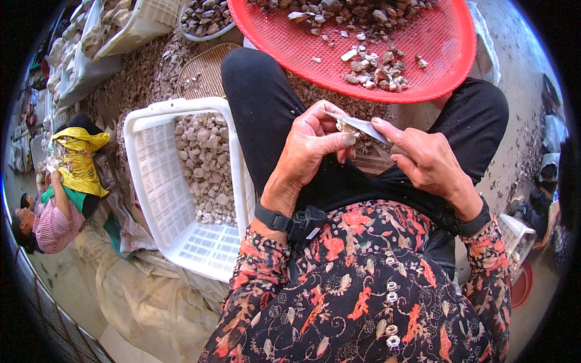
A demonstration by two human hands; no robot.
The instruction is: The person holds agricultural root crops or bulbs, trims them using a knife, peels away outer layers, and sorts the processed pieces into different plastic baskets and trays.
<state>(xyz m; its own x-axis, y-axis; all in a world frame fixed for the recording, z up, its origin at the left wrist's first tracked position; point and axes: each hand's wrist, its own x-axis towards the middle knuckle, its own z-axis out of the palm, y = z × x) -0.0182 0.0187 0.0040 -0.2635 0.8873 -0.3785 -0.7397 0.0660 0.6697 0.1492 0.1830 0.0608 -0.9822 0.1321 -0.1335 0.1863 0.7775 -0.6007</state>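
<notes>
My left hand (pixel 313 136) pinches a small pale lump (pixel 348 129) between thumb and fingers, above my lap. In my right hand (pixel 424 156) is a knife, and its narrow metal blade (pixel 363 125) lies across the top of the lump. The blade's tip reaches over the left fingers. The knife's handle is hidden inside my right hand. Just beyond both hands, a red mesh plastic basket (pixel 308 75) rests over my knees, holding dark, rough lumps (pixel 379 18) at its far side and a smaller heap of paler pieces (pixel 379 68) nearer to me.
At my left stands a white plastic crate (pixel 154 181) with pale lumps (pixel 211 163) inside. Behind it are a woven bamboo tray (pixel 204 68) and a tub of dark lumps (pixel 206 18). Another person (pixel 59 218) sits farther left. Crumbs litter the floor; a smaller white crate (pixel 515 236) is at right.
</notes>
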